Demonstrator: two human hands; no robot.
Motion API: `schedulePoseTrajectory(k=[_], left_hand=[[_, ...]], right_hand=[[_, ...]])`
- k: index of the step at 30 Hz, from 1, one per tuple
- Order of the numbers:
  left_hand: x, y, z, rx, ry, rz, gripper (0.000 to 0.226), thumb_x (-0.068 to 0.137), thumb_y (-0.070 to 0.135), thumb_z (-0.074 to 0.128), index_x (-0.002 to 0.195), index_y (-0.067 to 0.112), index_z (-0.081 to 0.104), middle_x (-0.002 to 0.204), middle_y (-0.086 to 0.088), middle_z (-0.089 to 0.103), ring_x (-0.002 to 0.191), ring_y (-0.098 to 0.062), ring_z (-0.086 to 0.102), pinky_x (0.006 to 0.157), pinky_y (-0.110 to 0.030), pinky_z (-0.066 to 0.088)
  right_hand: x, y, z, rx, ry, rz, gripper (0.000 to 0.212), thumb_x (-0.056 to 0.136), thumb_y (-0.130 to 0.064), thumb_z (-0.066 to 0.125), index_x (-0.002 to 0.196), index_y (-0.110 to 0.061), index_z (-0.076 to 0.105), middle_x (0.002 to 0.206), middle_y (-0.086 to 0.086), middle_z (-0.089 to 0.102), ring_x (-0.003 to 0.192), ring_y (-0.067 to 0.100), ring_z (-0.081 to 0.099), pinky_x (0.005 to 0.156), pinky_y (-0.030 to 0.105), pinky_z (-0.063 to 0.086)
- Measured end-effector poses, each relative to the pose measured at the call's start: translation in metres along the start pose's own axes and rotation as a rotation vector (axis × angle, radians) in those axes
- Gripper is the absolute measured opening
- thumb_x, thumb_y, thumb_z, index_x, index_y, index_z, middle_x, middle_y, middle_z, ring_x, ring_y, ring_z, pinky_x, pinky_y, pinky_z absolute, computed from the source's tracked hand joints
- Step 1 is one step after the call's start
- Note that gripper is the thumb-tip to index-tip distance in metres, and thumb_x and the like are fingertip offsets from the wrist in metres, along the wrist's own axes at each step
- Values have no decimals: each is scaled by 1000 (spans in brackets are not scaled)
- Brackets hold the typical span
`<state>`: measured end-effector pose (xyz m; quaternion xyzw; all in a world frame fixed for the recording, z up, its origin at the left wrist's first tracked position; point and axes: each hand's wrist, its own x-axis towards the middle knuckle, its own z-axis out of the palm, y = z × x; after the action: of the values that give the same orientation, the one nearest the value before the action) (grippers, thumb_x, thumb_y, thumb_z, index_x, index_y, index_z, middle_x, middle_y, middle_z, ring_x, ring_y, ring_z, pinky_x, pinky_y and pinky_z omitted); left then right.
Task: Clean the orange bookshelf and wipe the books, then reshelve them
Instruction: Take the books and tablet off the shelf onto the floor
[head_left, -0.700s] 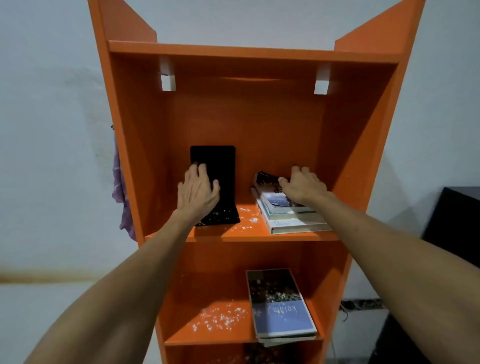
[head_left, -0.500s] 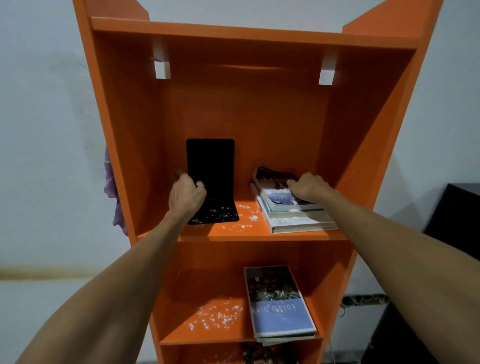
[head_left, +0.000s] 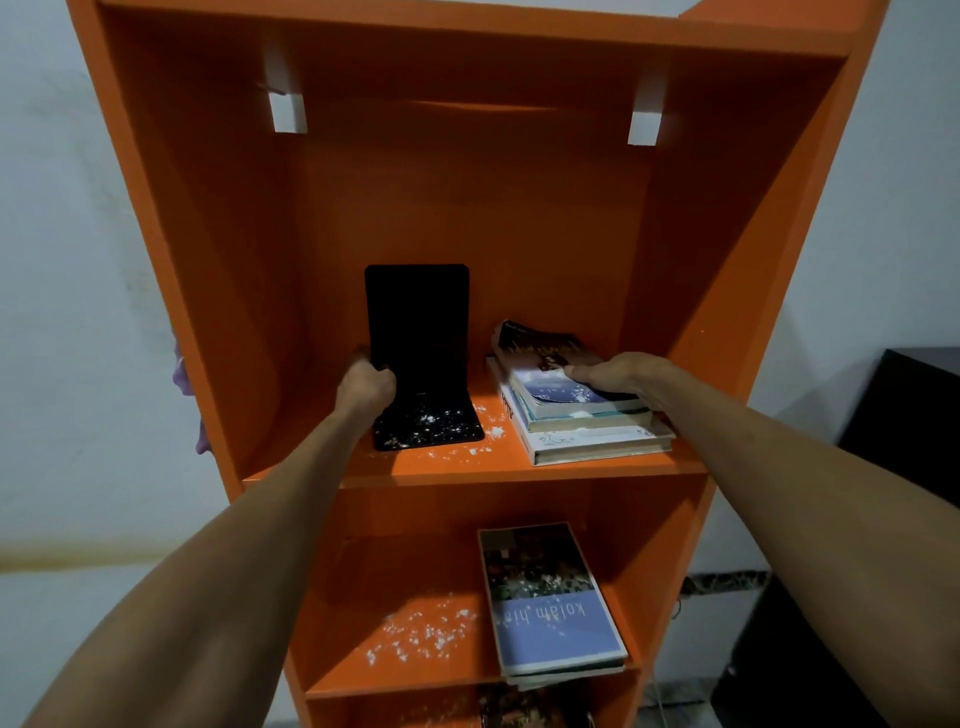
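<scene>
The orange bookshelf stands in front of me. On its upper shelf a black L-shaped bookend stands upright, its base sprinkled with white crumbs. My left hand grips the bookend's left edge low down. To its right lies a stack of three books. My right hand rests on the top book of the stack, with its fingers around the right side. On the shelf below lies a blue book on another book, beside scattered white crumbs.
A purple cloth hangs at the bookshelf's left outer side. A black piece of furniture stands to the right against the white wall. More items lie on the lowest visible shelf.
My left hand slid from the bookend's front to grip its left edge. My right hand shifted to the right side of the book stack. The camera moved closer.
</scene>
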<state>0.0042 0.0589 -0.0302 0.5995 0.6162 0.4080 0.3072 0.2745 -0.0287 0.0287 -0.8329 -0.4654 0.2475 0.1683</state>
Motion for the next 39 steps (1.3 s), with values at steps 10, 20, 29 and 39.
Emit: schedulePoseTrajectory(k=[10,20,29,39], left_hand=[[-2,9,19,-40,-39,127,36,100,9,47,136,12,47,94,-2,57,64,-10,52,50,-21,40],[-17,1,11,-24,-4,180,38,102,13,44,140,10,45,127,-8,57,72,-3,50,56,-15,38],[-39,-3,1,-92,-33,199,19,100,9,46,117,15,53,116,-6,60,92,-14,58,72,-25,47],[-62,-5,-3,-110,-9,200,16,100,11,48,113,17,54,111,-1,60,99,-15,57,83,-26,46]], right_hand=[[-44,-2,-5,-40,-107,64,87,95,-63,42,156,-8,16,163,18,12,146,40,23,107,50,32],[-65,5,5,47,-191,105,77,89,-71,46,145,-20,32,99,5,36,108,30,32,94,45,35],[-80,25,15,386,-103,96,84,69,-70,72,123,-8,56,116,11,51,116,28,49,106,44,40],[-89,54,15,821,-148,150,53,63,-29,91,104,-5,67,85,16,76,64,30,74,50,42,59]])
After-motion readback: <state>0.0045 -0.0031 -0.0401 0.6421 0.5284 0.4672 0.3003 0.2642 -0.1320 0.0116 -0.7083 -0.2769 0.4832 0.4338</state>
